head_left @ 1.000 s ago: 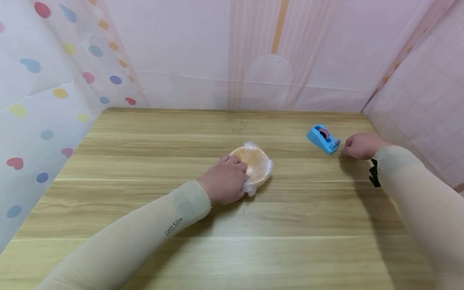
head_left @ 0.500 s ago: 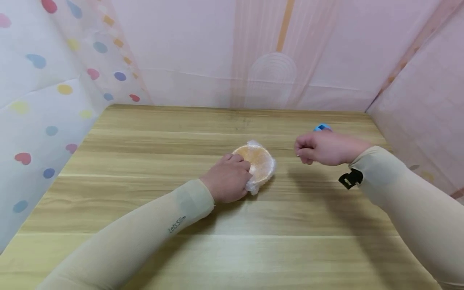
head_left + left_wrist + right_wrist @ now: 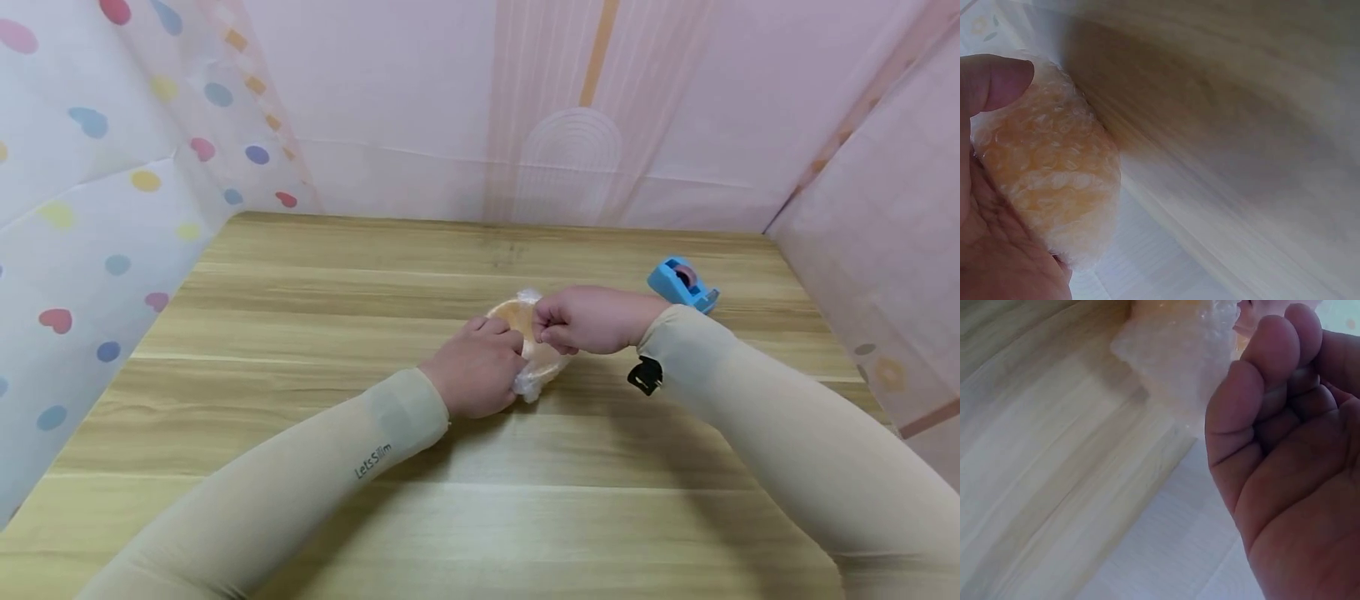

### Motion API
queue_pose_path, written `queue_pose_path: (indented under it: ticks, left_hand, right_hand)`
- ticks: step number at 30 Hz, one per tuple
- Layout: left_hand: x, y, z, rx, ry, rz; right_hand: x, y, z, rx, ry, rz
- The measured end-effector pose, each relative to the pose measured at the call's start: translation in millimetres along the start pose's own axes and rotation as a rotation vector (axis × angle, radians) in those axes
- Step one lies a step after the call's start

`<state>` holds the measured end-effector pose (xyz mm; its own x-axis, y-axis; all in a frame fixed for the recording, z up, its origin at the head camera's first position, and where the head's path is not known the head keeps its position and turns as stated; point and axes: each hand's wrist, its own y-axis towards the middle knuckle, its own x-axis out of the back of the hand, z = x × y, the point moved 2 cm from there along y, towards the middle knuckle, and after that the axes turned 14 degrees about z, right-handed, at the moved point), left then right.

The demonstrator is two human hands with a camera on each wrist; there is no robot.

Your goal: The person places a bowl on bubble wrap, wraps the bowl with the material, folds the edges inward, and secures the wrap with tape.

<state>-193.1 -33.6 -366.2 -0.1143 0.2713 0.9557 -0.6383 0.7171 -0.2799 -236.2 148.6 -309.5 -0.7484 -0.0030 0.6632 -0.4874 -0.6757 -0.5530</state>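
Note:
A round, orange-yellow, bowl-like thing in bubble wrap (image 3: 542, 365) stands tilted at the middle of the table. My left hand (image 3: 478, 368) grips its left side, the thumb (image 3: 1007, 81) lying along the wrap in the left wrist view. Over its right side is my right hand (image 3: 588, 320), thumb and forefinger pinched together with what looks like a small piece of clear tape, hardly visible. Loosely curled fingers (image 3: 1235, 406) of that hand show beside the wrap in the right wrist view. The blue tape dispenser (image 3: 670, 286) stands to the right, beyond the right wrist.
The wood-grain table (image 3: 360, 275) meets a pale patterned curtain (image 3: 405, 108) at the back and similar sheets on both sides. A black strap end (image 3: 646, 376) hangs below the right wrist.
My right hand has come left from the tape dispenser's cutting edge to the wrapped thing. The left hand has kept its grip in place. The view has shifted slightly.

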Motion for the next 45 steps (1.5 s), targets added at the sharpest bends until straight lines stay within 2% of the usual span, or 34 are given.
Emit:
queue_pose_path:
  ticks: [4,7,13,17,22,27,35,40,45]
  left_hand:
    - [0.6,-0.4,-1.2,-0.005,0.006,-0.006]
    - [0.7,-0.6,-1.3,-0.005,0.007,-0.006]
    - [1.7,-1.5,0.5,-0.004,-0.001,-0.009]
    - [1.5,-2.6,1.7,-0.003,-0.006,-0.009]
    - [-0.8,-1.5,2.3,-0.006,-0.016,-0.001]
    - [-1.4,-2.6,2.2,-0.005,-0.021,0.006]
    - [-2.6,-6.7,3.4,-0.018,-0.033,-0.062]
    - [-2.6,-8.6,4.1,-0.023,-0.023,-0.075]
    - [-1.9,-9.4,3.2,-0.026,-0.026,-0.045]
  right_hand:
    - [1,5,2,0.003,0.013,-0.003]
    - [2,5,4,-0.027,-0.011,-0.012]
    - [8,3,8,-0.132,-0.146,-0.019]
    - [13,8,9,-0.147,-0.200,0.021]
    - [18,16,9,-0.121,-0.168,0.054]
    - [18,27,14,-0.112,-0.198,0.079]
    - [17,36,20,-0.152,-0.242,0.135]
    - [16,37,19,-0.192,-0.243,0.139]
    - [15,31,16,-0.162,-0.169,0.092]
